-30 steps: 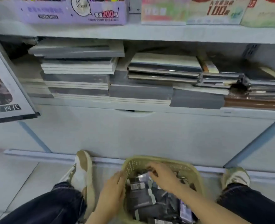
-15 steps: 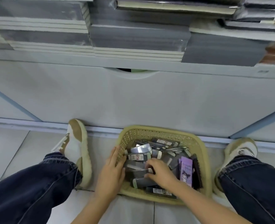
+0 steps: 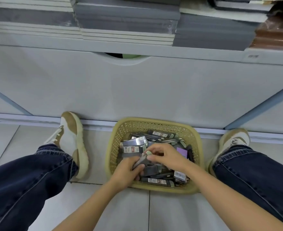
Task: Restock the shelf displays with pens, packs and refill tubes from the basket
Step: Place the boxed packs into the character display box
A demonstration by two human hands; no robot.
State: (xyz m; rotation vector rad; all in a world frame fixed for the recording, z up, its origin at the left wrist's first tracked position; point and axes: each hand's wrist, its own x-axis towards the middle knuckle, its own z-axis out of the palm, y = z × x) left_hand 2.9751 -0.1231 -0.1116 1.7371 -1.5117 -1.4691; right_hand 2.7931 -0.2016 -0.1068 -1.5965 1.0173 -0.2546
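Floor (image 3: 134,212): L hand (image 3: 127,172), R hand (image 3: 168,158) grip pack (image 3: 139,162).

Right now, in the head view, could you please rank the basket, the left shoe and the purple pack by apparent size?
1. basket
2. left shoe
3. purple pack, clearly smallest, though the right hand hides part of it.

Toward the near-left corner of the yellow basket (image 3: 115,147), the left hand (image 3: 126,173) is gripping a slim grey pack (image 3: 138,162) while the right hand (image 3: 168,158) is pinching its upper end.
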